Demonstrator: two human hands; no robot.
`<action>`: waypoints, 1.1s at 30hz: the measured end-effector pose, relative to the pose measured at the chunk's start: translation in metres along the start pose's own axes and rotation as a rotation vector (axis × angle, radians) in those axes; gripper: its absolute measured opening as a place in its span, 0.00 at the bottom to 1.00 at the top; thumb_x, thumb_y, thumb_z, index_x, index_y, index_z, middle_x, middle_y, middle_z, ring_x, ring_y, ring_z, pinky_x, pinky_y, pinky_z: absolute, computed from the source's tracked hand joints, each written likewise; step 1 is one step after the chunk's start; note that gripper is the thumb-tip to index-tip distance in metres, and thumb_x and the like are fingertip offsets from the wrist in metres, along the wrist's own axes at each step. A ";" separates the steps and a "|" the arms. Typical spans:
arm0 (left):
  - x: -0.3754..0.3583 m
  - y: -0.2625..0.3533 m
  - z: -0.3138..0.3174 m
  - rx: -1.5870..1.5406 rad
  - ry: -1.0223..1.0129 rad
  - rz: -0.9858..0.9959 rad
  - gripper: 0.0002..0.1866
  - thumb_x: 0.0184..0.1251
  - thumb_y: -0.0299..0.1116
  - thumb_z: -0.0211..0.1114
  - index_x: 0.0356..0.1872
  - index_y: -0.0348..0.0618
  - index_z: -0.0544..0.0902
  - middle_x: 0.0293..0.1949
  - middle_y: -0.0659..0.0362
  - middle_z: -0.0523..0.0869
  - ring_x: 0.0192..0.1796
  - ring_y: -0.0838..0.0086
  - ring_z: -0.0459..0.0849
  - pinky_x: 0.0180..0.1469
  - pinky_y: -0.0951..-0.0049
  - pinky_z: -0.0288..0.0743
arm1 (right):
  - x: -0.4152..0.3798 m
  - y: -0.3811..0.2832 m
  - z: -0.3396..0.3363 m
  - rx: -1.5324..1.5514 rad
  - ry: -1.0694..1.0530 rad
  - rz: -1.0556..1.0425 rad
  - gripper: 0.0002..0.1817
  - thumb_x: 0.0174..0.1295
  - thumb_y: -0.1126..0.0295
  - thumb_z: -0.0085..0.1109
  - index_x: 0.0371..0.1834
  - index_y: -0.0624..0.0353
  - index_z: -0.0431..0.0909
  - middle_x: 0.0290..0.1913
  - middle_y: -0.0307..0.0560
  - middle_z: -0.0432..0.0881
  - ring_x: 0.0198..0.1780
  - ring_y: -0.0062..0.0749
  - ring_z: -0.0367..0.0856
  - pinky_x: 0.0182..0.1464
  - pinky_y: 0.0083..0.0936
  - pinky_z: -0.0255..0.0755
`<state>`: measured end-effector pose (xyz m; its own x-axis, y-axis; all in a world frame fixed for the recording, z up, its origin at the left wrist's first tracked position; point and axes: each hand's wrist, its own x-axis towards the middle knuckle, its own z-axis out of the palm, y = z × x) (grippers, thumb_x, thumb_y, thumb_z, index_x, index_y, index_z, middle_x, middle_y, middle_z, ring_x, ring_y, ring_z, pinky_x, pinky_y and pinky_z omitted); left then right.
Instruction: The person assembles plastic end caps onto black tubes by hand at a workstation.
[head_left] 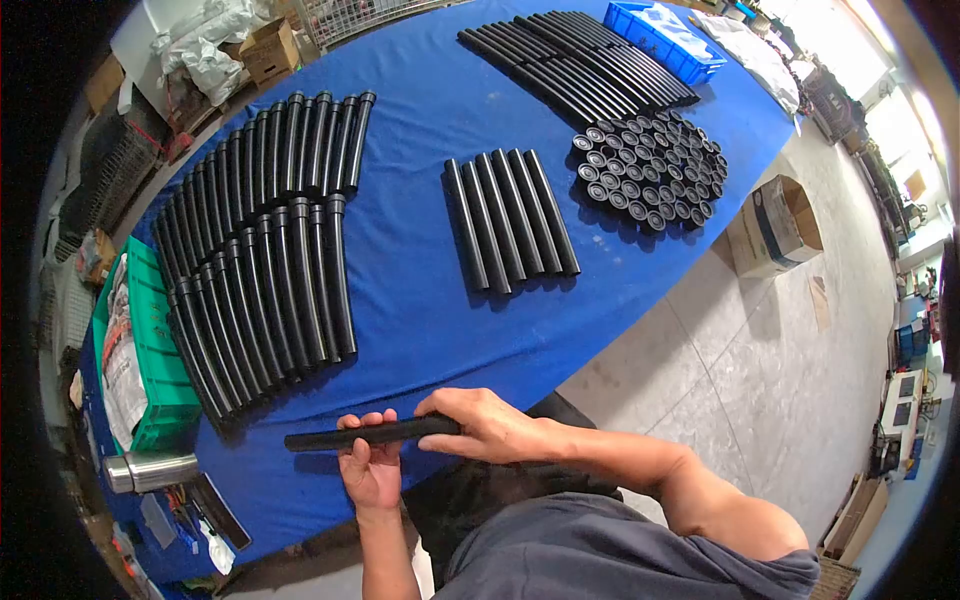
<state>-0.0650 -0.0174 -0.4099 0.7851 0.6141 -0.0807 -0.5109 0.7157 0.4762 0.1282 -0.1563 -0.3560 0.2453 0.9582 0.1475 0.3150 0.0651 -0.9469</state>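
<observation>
A black tube (325,439) lies level across the front edge of the blue-covered table. My left hand (372,475) supports it from below near its middle, fingers and thumb around it. My right hand (485,425) closes over its right end, and that end is hidden in the fingers. Beyond my hands, a short row of plain black tubes (512,220) rests on the cloth. To the left lie two rows of black tubes with wider ends (265,290). Many round black caps (650,170) cluster at the right.
More black tubes (580,60) are stacked at the far end beside a blue crate (665,45). At the left stand a green crate (165,350) and a steel flask (150,472). An opened cardboard box (775,225) sits on the floor to the right of the table (420,330).
</observation>
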 end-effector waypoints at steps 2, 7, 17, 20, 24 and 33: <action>0.001 0.000 0.003 0.013 0.010 0.004 0.18 0.72 0.25 0.66 0.61 0.42 0.75 0.59 0.46 0.84 0.68 0.51 0.80 0.70 0.48 0.78 | 0.001 0.002 0.000 0.020 0.014 0.026 0.21 0.65 0.63 0.70 0.54 0.66 0.77 0.39 0.56 0.83 0.40 0.48 0.84 0.39 0.38 0.76; 0.000 -0.004 0.004 0.009 0.058 0.048 0.17 0.71 0.22 0.67 0.57 0.43 0.74 0.56 0.43 0.84 0.65 0.47 0.81 0.65 0.45 0.83 | -0.001 0.007 0.007 0.016 0.050 0.007 0.20 0.66 0.65 0.68 0.54 0.66 0.77 0.39 0.57 0.81 0.38 0.48 0.82 0.39 0.38 0.74; -0.001 -0.002 0.006 0.014 0.104 0.024 0.18 0.70 0.24 0.68 0.58 0.42 0.74 0.57 0.43 0.84 0.65 0.47 0.82 0.64 0.46 0.84 | -0.003 0.011 0.011 -0.136 0.065 -0.142 0.21 0.64 0.67 0.70 0.55 0.65 0.75 0.43 0.55 0.81 0.41 0.52 0.83 0.40 0.41 0.79; 0.000 0.002 0.006 0.003 0.029 -0.048 0.19 0.72 0.26 0.67 0.60 0.44 0.74 0.58 0.46 0.85 0.67 0.51 0.81 0.72 0.46 0.76 | -0.006 0.012 0.016 -0.329 0.061 -0.290 0.23 0.61 0.68 0.73 0.56 0.63 0.74 0.46 0.54 0.81 0.43 0.52 0.85 0.45 0.42 0.83; -0.001 0.001 0.000 0.033 0.003 -0.016 0.20 0.71 0.27 0.68 0.60 0.44 0.74 0.58 0.47 0.85 0.66 0.51 0.81 0.71 0.48 0.77 | -0.003 -0.001 0.004 -0.072 0.029 -0.126 0.22 0.64 0.66 0.70 0.55 0.65 0.75 0.43 0.57 0.81 0.43 0.53 0.84 0.44 0.43 0.80; -0.001 -0.002 0.000 0.038 0.030 0.034 0.19 0.70 0.25 0.69 0.58 0.43 0.74 0.57 0.45 0.84 0.66 0.49 0.81 0.69 0.49 0.80 | 0.001 0.005 0.007 -0.034 0.027 -0.068 0.19 0.68 0.65 0.67 0.54 0.66 0.76 0.40 0.57 0.81 0.40 0.50 0.83 0.39 0.40 0.76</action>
<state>-0.0645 -0.0194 -0.4111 0.7566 0.6477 -0.0900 -0.5228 0.6818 0.5117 0.1237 -0.1532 -0.3620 0.2467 0.9439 0.2195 0.3628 0.1201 -0.9241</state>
